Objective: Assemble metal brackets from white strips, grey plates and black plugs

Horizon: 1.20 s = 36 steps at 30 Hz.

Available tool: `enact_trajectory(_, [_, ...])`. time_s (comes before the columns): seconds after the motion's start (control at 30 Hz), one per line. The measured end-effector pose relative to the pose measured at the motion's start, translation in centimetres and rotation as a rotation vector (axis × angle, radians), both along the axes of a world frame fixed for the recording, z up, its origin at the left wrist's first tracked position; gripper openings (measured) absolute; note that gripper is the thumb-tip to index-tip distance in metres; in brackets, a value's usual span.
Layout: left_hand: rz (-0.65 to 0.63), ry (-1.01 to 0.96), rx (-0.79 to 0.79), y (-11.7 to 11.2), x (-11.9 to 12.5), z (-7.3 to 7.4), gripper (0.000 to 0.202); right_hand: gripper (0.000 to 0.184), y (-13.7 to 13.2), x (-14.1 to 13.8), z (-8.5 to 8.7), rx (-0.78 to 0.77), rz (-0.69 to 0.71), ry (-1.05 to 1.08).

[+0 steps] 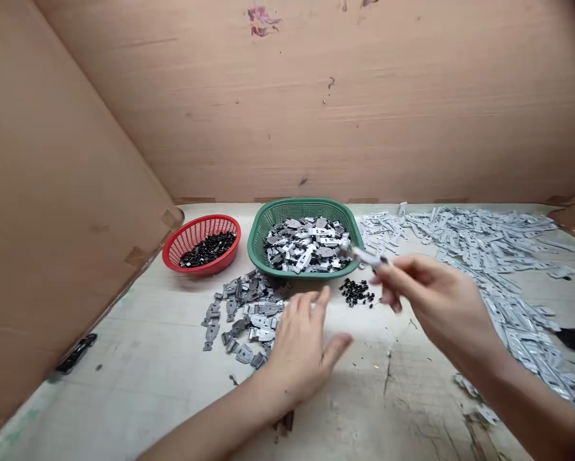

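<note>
My right hand [419, 288] is closed in a pinch on a small metal clip [365, 257], blurred by motion, just off the right rim of a green basket [255, 256]. That basket holds a heap of similar silver and grey clips [307, 243]. Fingers spread, my left hand [304, 339] hovers over or rests by a loose pile of grey metal pieces [242, 314]; I cannot tell whether it touches them. Between the hands and the basket lies a small heap of tiny black parts [355, 292].
A red basket [172, 256] with small black parts stands at the left. Many flat whitish metal strips [489, 243] spread across the right side. Brown board walls [316, 128] enclose the back and left. A black object [77, 353] lies by the left wall.
</note>
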<state>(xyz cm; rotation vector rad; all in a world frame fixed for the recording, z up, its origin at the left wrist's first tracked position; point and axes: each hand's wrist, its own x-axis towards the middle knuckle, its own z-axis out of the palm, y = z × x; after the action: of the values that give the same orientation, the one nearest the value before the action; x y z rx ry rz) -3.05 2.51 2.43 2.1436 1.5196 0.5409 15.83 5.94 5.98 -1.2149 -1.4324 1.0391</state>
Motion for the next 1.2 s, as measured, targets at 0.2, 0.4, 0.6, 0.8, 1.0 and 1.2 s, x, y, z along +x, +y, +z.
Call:
enact_trajectory(0.2, [0.068, 0.629, 0.112, 0.8, 0.0, -2.5, 0.036, 0.039, 7.4, -0.3, 0.0, 0.161, -0.058, -0.247])
enact_trajectory(0.4, [-0.134, 0.239, 0.050, 0.4, 0.7, -2.1, 0.022, 0.026, 6.0, 7.9, -3.4, 0.204, -0.225, -0.748])
enact_trajectory(0.6, [-0.202, -0.393, -0.167, -0.3, 1.3, -2.6, 0.008, 0.011, 6.6, 8.7, -5.8, 0.078, -0.058, -0.913])
enact_trajectory(0.8, [-0.626, -0.195, -0.008, 0.3, 1.1, -3.3, 0.028, 0.016, 9.5, 4.4, -7.3, 0.037, -0.094, -1.012])
enact_trajectory(1.0, [-0.390, -0.035, -0.076, 0.0, 0.9, -1.5, 0.028, 0.018, 7.3, 5.7, -6.0, 0.021, -0.007, -1.047])
enact_trajectory(1.2, [-0.143, 0.142, -0.145, -0.1, 1.6, -2.6, 0.008, 0.016, 3.5, 6.3, -5.8, 0.051, 0.236, -1.054])
